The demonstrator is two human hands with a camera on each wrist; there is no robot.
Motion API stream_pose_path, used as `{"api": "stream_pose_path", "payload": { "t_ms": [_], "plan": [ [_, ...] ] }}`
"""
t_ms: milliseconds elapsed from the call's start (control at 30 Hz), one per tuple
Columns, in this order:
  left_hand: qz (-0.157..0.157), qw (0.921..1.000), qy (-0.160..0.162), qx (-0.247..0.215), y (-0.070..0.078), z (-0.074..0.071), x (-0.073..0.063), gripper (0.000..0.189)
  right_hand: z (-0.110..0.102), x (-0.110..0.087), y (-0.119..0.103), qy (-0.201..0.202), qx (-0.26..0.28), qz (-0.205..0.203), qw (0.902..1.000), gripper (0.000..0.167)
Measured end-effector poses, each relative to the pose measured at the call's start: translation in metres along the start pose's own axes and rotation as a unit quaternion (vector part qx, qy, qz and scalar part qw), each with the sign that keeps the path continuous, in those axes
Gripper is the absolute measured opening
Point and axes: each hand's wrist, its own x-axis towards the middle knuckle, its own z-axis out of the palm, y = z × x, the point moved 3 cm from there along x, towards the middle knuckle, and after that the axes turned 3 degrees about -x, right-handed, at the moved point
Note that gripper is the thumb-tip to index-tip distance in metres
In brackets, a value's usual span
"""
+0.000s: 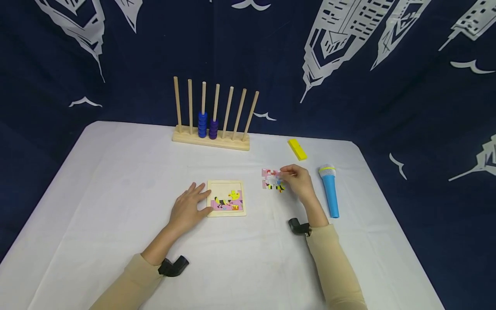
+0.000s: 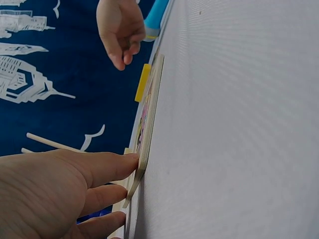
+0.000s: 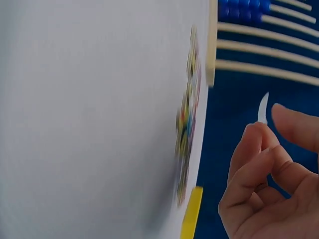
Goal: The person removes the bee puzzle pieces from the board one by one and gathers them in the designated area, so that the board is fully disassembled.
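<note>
A square wooden puzzle tray (image 1: 226, 182) lies on the table, its lower part filled with pink and yellow picture pieces (image 1: 228, 204). My left hand (image 1: 188, 206) touches the tray's left edge with fingers extended; its thumb and fingertips meet the frame in the left wrist view. To the right lie several loose puzzle pieces (image 1: 271, 180), pink with yellow and black. Just over their right side is my right hand (image 1: 298, 183), fingers bent. In the right wrist view, the thumb and index finger (image 3: 294, 127) stand apart with no piece visible between them.
A wooden peg rack (image 1: 211, 142) with blue and purple rings stands at the table's back. Behind my right hand lies a yellow block (image 1: 297, 149). A blue toy microphone (image 1: 330, 193) is right of that hand. Dark printed cloth (image 1: 155, 56) hangs behind.
</note>
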Motion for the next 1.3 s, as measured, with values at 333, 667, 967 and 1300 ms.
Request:
{"api": "stream_pose_path", "payload": {
  "t_ms": [333, 667, 967, 1300],
  "plan": [
    [-0.008, 0.9999, -0.006, -0.008, -0.001, 0.001, 0.001, 0.055, 0.047, -0.027, -0.029, -0.078, 0.081, -0.035, 0.993, 0.036],
    [-0.003, 1.0, -0.007, -0.003, -0.002, 0.002, 0.002, 0.055, 0.085, -0.039, -0.048, -0.143, 0.092, -0.065, 0.9833, 0.043],
    [-0.005, 1.0, -0.008, -0.001, -0.002, 0.002, 0.001, 0.055, 0.09, -0.046, -0.051, -0.15, 0.063, -0.087, 0.9828, 0.04],
    [-0.005, 1.0, -0.008, 0.001, -0.001, 0.001, 0.001, 0.055, 0.102, -0.037, -0.032, -0.138, 0.008, -0.108, 0.9845, 0.035]
  ]
}}
